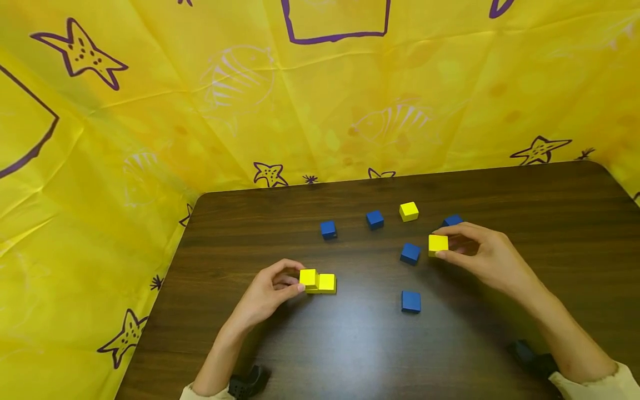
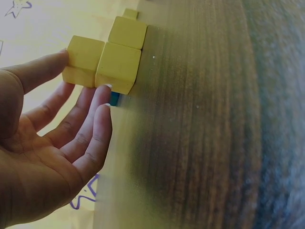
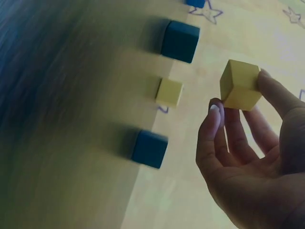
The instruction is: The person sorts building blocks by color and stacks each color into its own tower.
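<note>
Yellow cloth (image 1: 325,83), printed with outlined starfish (image 1: 84,53) and fish (image 1: 245,72), is hung behind and at the sides of a dark wood-grain table (image 1: 225,233).

Item: left hand (image 1: 265,294). One yellow cube (image 1: 308,278) is pinched between thumb and finger, the remaining fingers being loosely bent. The held cube is placed directly above a lower left cube (image 2: 118,69), also yellow; whether its full weight is borne there cannot be told for certain. Against that lower block a lower right cube (image 1: 327,282), yellow too, is set side by side on the table.

Item: right hand (image 1: 487,253). Another yellow cube (image 1: 438,244) is pinched by thumb and fingertips and is held clear of the table.

Loose pieces: five blue cubes (image 1: 410,254) are spread over the table's middle and far part, one just beside the right-hand cube, one nearer the person, one partly hidden behind the right hand, two farther left. A single loose yellow cube (image 1: 409,211) is found among the far ones.
</note>
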Available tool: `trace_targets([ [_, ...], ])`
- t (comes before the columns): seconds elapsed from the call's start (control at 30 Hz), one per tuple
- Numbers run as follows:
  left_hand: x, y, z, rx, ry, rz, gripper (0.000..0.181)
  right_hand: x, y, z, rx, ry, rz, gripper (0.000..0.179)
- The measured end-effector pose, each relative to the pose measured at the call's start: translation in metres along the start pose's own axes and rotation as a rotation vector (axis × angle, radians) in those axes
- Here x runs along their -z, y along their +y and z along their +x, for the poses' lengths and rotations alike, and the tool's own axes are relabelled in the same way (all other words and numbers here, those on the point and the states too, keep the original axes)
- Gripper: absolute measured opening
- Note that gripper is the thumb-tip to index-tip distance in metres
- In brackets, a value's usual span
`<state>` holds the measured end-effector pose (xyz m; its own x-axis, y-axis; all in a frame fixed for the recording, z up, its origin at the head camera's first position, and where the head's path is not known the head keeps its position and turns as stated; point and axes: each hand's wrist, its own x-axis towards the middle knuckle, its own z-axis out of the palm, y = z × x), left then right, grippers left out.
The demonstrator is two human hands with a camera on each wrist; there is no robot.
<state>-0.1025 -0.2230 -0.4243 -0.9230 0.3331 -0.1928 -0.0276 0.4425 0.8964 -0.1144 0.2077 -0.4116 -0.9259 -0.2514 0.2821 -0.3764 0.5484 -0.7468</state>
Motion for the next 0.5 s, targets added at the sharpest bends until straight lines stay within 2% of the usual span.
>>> trace_targets([
  [0.23, 0.0, 0.001, 0.001, -0.008, 0.008, 0.006, 0.033, -0.012, -0.011, 0.005, 0.023, -0.029, 0.038, 0.036],
  [0.5, -0.001, 0.0, -0.001, -0.005, 0.0, -0.013, 0.033, -0.023, -0.023, 0.009, 0.011, -0.054, 0.074, 0.032],
])
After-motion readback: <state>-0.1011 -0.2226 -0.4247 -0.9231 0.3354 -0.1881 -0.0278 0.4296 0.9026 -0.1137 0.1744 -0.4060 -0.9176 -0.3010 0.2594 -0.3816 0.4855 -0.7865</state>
